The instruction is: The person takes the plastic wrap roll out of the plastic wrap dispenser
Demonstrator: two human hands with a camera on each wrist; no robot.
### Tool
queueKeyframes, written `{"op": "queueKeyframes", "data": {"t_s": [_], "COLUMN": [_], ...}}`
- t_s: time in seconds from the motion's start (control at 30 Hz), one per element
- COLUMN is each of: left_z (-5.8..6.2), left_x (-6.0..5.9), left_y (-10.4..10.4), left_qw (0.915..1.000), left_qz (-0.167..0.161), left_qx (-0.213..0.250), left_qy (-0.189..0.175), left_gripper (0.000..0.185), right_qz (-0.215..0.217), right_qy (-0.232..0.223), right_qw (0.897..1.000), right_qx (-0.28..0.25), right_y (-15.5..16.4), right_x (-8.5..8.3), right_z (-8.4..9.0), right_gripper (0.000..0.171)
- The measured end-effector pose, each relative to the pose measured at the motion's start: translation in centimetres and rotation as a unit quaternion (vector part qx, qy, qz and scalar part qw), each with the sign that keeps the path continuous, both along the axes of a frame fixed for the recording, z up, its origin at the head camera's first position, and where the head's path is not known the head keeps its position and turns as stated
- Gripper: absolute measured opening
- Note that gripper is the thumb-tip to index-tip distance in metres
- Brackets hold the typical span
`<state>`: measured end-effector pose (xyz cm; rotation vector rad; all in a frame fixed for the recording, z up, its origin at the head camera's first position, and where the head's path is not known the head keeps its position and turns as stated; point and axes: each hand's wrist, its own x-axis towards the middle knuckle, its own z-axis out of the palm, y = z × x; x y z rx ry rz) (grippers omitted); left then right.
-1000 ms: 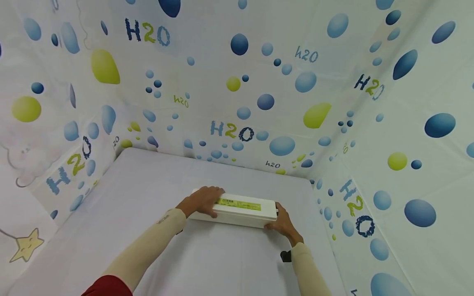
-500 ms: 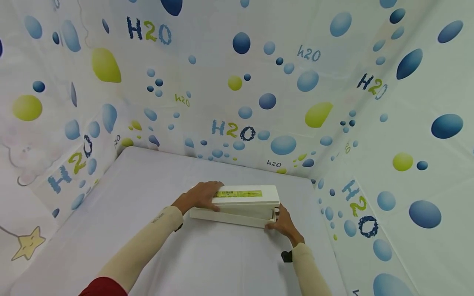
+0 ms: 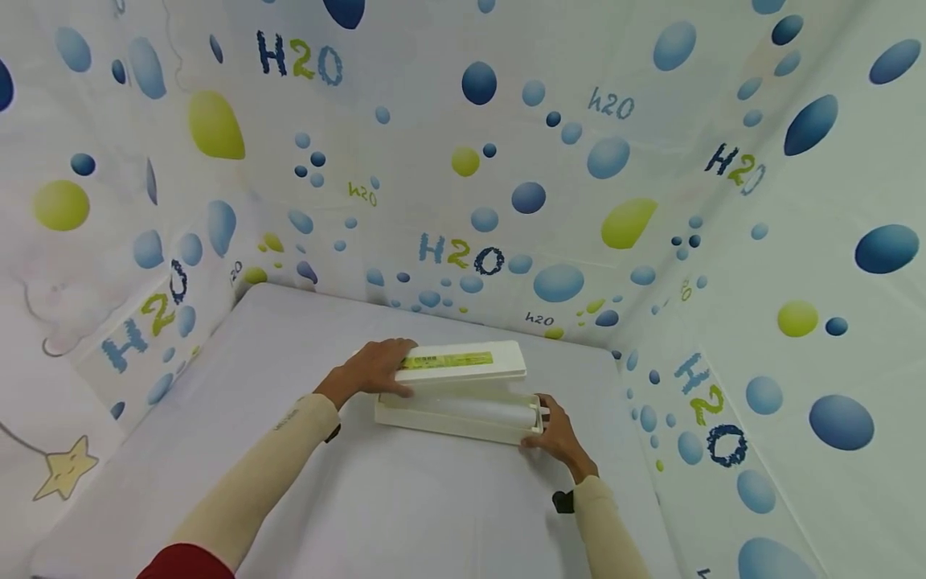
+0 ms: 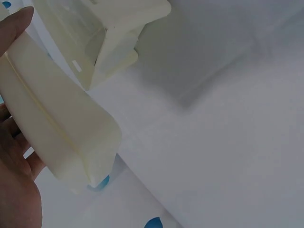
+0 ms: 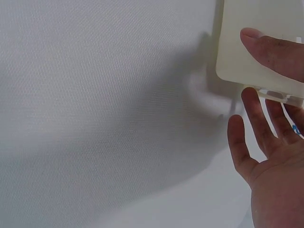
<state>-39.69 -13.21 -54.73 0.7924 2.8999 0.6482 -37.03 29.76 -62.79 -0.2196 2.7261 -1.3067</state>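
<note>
A long white lid (image 3: 463,359) with a yellow-green label is raised over its box base. My left hand (image 3: 370,368) grips the lid near its left end. In the left wrist view the lid (image 4: 61,109) lies between thumb and fingers, with the base's end (image 4: 90,61) beyond it. Inside the base (image 3: 452,426) lies a whitish roll (image 3: 492,410), which looks like a roll of film. My right hand (image 3: 559,437) holds the base's right end. The right wrist view has the thumb on the base's front wall (image 5: 237,61) and fingers at its end.
A white cloth (image 3: 405,498) covers the table. Patterned curtain walls with blue and green drops (image 3: 559,283) stand behind it and on both sides. A dark wrist strap (image 3: 563,503) sits at my right wrist.
My left hand has lifted the lid off the base and moved it up and to the left, uncovering the roll inside. The right hand has stayed at the base's right end.
</note>
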Motion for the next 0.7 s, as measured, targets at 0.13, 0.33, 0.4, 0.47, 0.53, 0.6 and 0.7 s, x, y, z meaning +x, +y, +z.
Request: {"op": "queueKeyframes", "data": {"t_s": [0.13, 0.33, 0.4, 0.47, 0.53, 0.6, 0.7], "left_z": [0.1, -0.2, -0.3, -0.5, -0.6, -0.6, -0.8], "left_x": [-0.1, -0.3, -0.3, -0.3, -0.3, -0.3, -0.2], "left_y": [-0.6, -1.2, -1.4, -1.6, -1.8, -2.0, -2.4], "left_qw": [0.9999, 0.9999, 0.9998, 0.9998, 0.9996, 0.9995, 0.9993], "left_qz": [0.008, 0.003, 0.005, 0.009, 0.013, 0.019, 0.025], "left_qx": [-0.001, -0.003, -0.006, -0.007, -0.010, -0.007, -0.007], "left_qy": [-0.006, 0.013, 0.015, 0.016, 0.021, 0.022, 0.028], "left_gripper": [0.092, 0.091, 0.091, 0.091, 0.091, 0.092, 0.094], "right_qz": [-0.002, 0.003, 0.005, 0.006, 0.006, 0.004, 0.001], "right_qy": [0.000, -0.001, -0.003, -0.005, -0.006, -0.008, -0.008], "right_qw": [1.000, 1.000, 1.000, 1.000, 1.000, 1.000, 1.000], "right_qx": [-0.005, -0.004, -0.005, -0.008, -0.010, -0.013, -0.014], "right_y": [0.0, 0.2, 0.2, 0.3, 0.3, 0.3, 0.2], "right_x": [0.0, 0.0, 0.0, -0.1, -0.1, -0.1, -0.1], "right_z": [0.0, -0.1, -0.1, -0.1, -0.1, 0.0, 0.0], "right_gripper": [0.099, 0.100, 0.100, 0.100, 0.099, 0.099, 0.099]}}
